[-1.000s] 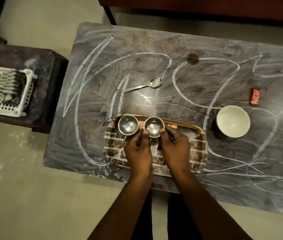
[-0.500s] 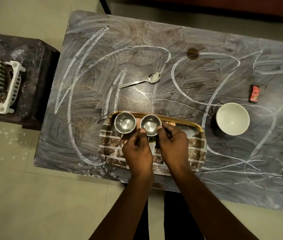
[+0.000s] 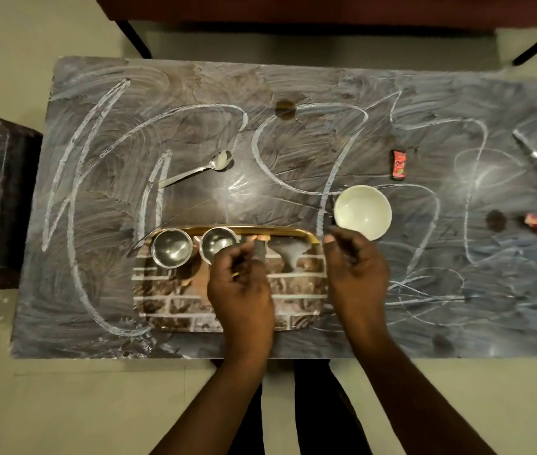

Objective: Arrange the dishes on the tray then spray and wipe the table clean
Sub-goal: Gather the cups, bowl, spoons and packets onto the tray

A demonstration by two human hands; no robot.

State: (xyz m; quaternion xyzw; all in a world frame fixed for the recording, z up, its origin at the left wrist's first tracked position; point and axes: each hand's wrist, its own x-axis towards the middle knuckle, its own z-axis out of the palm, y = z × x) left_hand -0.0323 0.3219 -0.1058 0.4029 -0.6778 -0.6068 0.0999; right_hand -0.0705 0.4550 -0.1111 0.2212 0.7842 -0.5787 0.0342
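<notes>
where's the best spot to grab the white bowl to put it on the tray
Pinch the near rim of the white bowl, thumb inside, coming from above on the near-left: it sits upright, mouth open, and the right hand hovers by that edge.

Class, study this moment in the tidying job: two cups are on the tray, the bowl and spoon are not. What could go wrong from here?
1. The left hand overlaps the right steel cup; a careless move might tip it into the left steel cup beside it.
2. The spoon and a red wrapper lie off the tray; spraying now would probably wet them.
</notes>
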